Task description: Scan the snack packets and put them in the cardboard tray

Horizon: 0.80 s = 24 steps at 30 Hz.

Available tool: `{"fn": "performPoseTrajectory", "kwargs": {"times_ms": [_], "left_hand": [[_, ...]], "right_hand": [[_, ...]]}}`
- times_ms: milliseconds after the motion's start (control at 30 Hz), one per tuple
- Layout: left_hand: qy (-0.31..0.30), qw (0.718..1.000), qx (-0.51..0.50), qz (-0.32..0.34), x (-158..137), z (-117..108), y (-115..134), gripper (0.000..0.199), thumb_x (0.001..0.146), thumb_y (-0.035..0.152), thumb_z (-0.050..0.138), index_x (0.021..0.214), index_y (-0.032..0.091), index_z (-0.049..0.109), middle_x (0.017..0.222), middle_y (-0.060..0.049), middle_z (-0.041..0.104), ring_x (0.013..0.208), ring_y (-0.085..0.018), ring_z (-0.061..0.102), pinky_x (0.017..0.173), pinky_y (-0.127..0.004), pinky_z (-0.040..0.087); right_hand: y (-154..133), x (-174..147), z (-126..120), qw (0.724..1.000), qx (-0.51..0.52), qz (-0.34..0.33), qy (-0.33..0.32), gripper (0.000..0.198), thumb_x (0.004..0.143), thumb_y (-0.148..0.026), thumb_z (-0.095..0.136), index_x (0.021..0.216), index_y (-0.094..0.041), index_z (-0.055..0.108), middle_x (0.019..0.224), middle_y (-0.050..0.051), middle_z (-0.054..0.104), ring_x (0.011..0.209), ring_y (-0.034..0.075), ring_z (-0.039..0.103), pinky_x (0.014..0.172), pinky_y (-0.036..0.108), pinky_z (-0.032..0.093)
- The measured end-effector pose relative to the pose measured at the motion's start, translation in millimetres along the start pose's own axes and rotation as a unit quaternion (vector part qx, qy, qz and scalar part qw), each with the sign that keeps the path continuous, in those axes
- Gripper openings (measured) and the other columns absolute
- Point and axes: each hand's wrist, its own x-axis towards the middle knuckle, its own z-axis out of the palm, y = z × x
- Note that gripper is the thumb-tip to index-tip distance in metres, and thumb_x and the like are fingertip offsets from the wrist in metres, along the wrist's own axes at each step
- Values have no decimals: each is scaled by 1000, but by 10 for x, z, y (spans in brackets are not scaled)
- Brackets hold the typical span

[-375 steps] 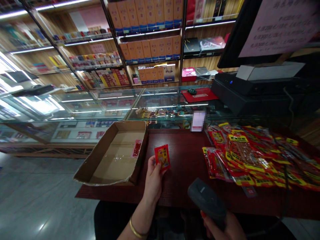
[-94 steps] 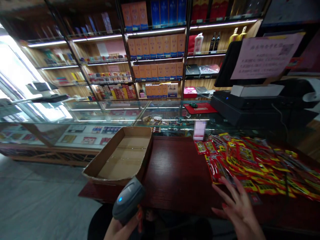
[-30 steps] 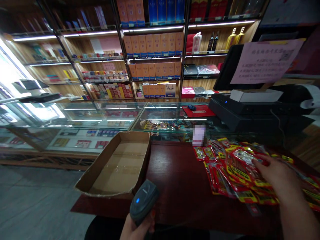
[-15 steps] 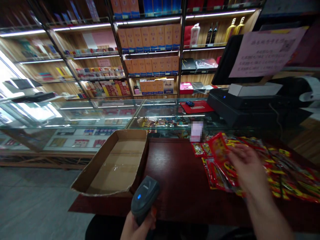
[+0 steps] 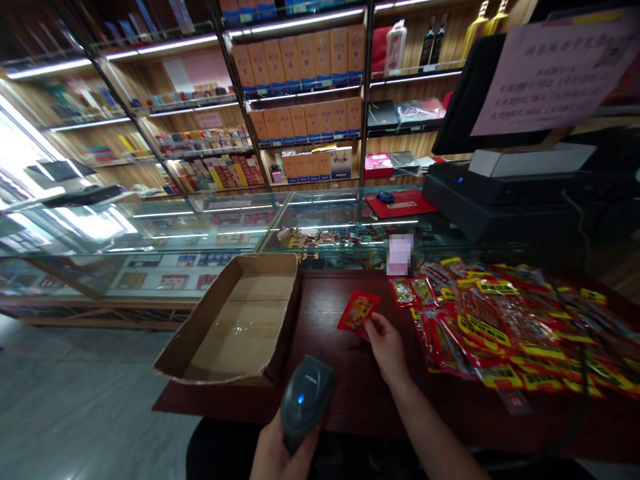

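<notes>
Right hand (image 5: 387, 347) has swung one pinched red snack packet (image 5: 357, 311) toward the barcode scanner (image 5: 305, 399) gripped in left hand (image 5: 280, 453); tilted glossy foil risks a misread.

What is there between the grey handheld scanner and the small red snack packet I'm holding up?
Nothing visible. The grey handheld scanner in the left hand faces the small red snack packet pinched by the right hand; only bare dark wooden counter lies beneath.
</notes>
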Motion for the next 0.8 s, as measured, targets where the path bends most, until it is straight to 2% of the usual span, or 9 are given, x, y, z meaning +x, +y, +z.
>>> {"fn": "performPoseTrajectory", "kwargs": {"times_ms": [133, 233, 333, 433, 600, 800], "left_hand": [[-8, 1000, 11, 11, 40, 118, 3, 23, 72, 40, 77, 77, 18, 75, 60, -4, 70, 79, -28, 71, 74, -31, 57], [-21, 999, 28, 30, 79, 165, 5, 23, 76, 37, 72, 84, 15, 76, 75, -7, 77, 80, -28, 72, 81, -31, 56], [-31, 998, 44, 36, 113, 165, 10, 25, 77, 34, 70, 91, 15, 77, 84, -8, 80, 81, -27, 72, 81, -29, 55], [-35, 997, 61, 33, 128, 152, 28, 27, 76, 34, 71, 95, 15, 77, 83, -7, 80, 79, -27, 73, 76, -28, 55], [-42, 997, 58, 37, 119, 150, 69, 25, 76, 38, 72, 88, 16, 77, 79, -7, 80, 78, -27, 73, 76, -28, 56], [-56, 995, 73, 48, 120, 149, 23, 20, 77, 33, 71, 86, 16, 76, 76, -5, 78, 70, -23, 70, 70, -26, 54]], "right_hand": [[-36, -48, -45, 993, -105, -48, 8, 34, 78, -50, 68, 88, -18, 72, 82, 8, 80, 76, 25, 74, 71, 35, 59], [-49, -67, -56, 990, -132, -54, 12, 32, 79, -49, 67, 88, -19, 73, 84, 9, 80, 77, 26, 75, 71, 35, 59], [-50, -57, -58, 988, -143, -57, 10, 31, 80, -48, 65, 88, -19, 73, 86, 10, 81, 78, 27, 76, 72, 35, 59], [-57, -37, -55, 985, -161, -54, 20, 30, 79, -47, 65, 86, -19, 72, 84, 10, 80, 77, 27, 76, 70, 35, 59], [-109, -39, -38, 983, -172, -48, 44, 27, 74, -44, 65, 83, -19, 72, 83, 11, 81, 75, 28, 76, 68, 35, 59], [-145, -54, -41, 982, -178, -53, 45, 28, 73, -46, 65, 82, -20, 73, 82, 12, 80, 76, 29, 76, 68, 36, 61]]}}
